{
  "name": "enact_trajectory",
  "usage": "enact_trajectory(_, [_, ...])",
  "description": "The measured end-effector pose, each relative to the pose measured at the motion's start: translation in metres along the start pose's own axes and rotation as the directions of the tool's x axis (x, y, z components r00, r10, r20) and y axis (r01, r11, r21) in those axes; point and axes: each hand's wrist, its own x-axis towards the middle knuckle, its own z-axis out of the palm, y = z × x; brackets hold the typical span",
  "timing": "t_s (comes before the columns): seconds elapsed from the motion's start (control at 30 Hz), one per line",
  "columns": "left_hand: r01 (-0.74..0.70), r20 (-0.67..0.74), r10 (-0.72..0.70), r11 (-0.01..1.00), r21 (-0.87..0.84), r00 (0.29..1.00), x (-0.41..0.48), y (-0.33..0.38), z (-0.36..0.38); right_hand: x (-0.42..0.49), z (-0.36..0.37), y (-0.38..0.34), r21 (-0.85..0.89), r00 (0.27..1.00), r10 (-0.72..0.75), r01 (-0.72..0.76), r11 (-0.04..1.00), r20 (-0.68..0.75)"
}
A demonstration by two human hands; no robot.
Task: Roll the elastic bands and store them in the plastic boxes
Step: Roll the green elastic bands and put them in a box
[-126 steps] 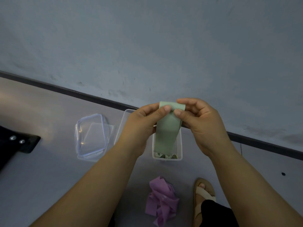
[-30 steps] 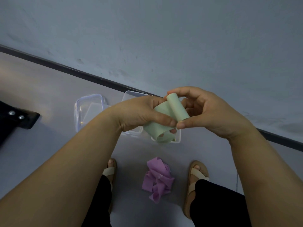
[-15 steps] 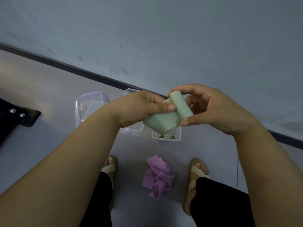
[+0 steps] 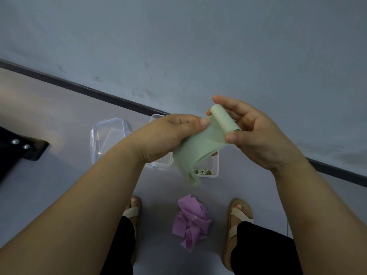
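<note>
Since a moment ago the green band has let its loose tail drop lower. The right grip pinches the rolled end. The left grip, just beside it, pinches the flat stretch. The tail dangles below both, over the plastic box. If tension slackens, the springy roll could unwind or telescope sideways.

Pale grey floor: we see a heap of purple elastic bands lying between a left sandal and a right sandal. Beyond the heap, toward the wall, a clear plastic box holding rolled bands stands beside a second clear box. Farther left of the heap lie a clear lid and a black object.
</note>
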Motion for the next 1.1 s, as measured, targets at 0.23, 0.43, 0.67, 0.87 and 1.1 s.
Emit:
enact_trajectory(0.23, [0.045,-0.061,-0.045,0.999,0.001,0.997,-0.004,-0.002,0.002,0.000,0.002,0.004,0.094,1.000,0.002,0.001,0.996,-0.028])
enact_trajectory(0.43, [0.030,-0.104,-0.028,0.999,0.017,0.994,-0.009,0.000,0.004,-0.001,0.002,0.006,0.192,1.000,0.013,-0.015,0.981,0.013])
enact_trajectory(0.67, [0.037,-0.105,-0.039,0.999,-0.017,0.994,-0.010,-0.001,0.009,0.002,0.002,0.013,0.269,0.997,0.035,-0.051,0.962,0.066])
enact_trajectory(0.87, [0.036,-0.166,-0.063,0.987,-0.159,0.984,-0.007,0.000,0.016,0.003,-0.001,0.015,0.206,0.995,0.064,-0.079,0.975,0.075])
enact_trajectory(1.1, [0.036,-0.436,-0.142,0.969,-0.243,0.889,0.001,-0.005,0.021,0.004,0.008,0.010,0.071,0.983,0.108,-0.098,0.993,-0.148])
